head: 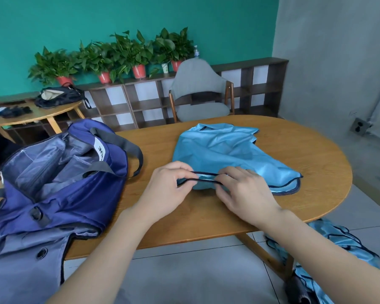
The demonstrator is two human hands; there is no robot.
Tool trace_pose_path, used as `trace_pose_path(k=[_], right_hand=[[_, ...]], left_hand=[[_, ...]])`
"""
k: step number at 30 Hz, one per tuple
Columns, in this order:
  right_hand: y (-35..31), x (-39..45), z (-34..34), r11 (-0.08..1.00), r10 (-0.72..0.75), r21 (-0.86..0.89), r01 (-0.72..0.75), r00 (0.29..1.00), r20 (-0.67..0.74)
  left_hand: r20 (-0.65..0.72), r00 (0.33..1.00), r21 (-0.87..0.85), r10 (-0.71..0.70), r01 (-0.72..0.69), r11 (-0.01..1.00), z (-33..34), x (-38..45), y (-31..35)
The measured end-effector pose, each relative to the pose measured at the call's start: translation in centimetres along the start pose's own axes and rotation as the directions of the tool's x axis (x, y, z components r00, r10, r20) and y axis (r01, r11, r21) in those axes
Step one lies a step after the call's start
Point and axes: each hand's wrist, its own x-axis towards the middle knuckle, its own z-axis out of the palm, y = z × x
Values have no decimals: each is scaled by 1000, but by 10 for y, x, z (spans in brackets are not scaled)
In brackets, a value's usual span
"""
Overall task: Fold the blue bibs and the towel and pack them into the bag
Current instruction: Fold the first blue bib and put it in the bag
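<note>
Both forearms reach in from the bottom edge, and my left hand and right hand sit close together at the near edge of the blue bib, each pinching its dark-piped hem between thumb and fingers. That bib is shiny light-blue cloth, creased and lying roughly flat on the wooden table. To my left, the navy bag lies open on the table, grey lining showing. More blue bibs are heaped below the table's right edge.
</note>
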Motion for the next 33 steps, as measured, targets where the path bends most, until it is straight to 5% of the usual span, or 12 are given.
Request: trace_pose_path(k=[4, 9, 14, 19, 26, 33], right_hand=[[14, 10, -32, 999, 27, -23, -25, 996, 90], [37, 41, -99, 961, 232, 66, -270, 910, 343], [61, 85, -182, 878, 409, 125, -463, 859, 309], [55, 142, -274, 856, 472, 152, -494, 867, 159], [16, 190, -408, 848, 425, 311, -429, 901, 83], [-16, 189, -500, 823, 358, 407, -396, 918, 170]], left_hand=[[54, 997, 118, 55, -61, 991, -39, 15, 12], [68, 981, 302, 179, -192, 934, -107, 49, 33], [-10, 977, 431, 211, -187, 883, -184, 95, 61], [-128, 968, 485, 214, -127, 865, -261, 129, 114], [-393, 906, 304, 160, -36, 952, -349, 136, 193], [-308, 950, -88, 54, -85, 993, -401, 120, 226]])
